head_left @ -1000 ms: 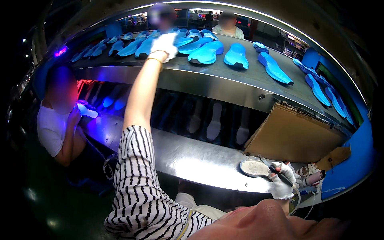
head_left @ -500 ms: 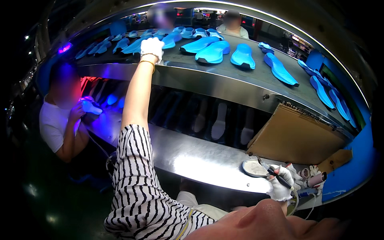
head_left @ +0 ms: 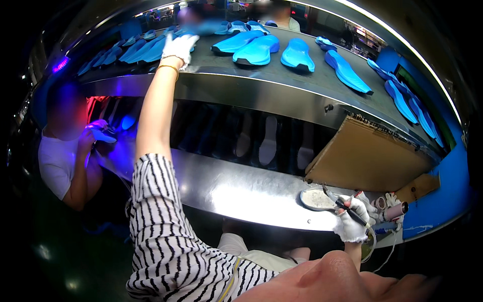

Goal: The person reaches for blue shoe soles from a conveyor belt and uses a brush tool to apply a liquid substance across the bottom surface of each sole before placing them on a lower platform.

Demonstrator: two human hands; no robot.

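My left hand (head_left: 178, 49), in a white glove, reaches far forward over the dark conveyor belt (head_left: 322, 80). Its fingers are spread and nothing shows in them. Blue shoe soles (head_left: 151, 49) lie on the belt just left of it, and a blue sole pair (head_left: 254, 49) lies farther right. At the lower right my right hand (head_left: 354, 216), also gloved in white, is closed on a dark-handled brush (head_left: 354, 215) with a thin tip and a hose. By the brush tip, a shoe sole with a whitish inner face (head_left: 318, 199) lies on the metal shelf (head_left: 236, 189).
A cardboard sheet (head_left: 370, 156) leans under the belt at the right. Thread spools (head_left: 395, 211) and spare gloves stand beside my right hand. A co-worker in a white shirt (head_left: 63, 161) holds a sole at the left. Another person (head_left: 284, 20) is beyond the belt.
The left hand's fingers have opened out, and the sole seen beside it has left its grasp. The view has shifted slightly. My right hand keeps the brush at the whitish sole.
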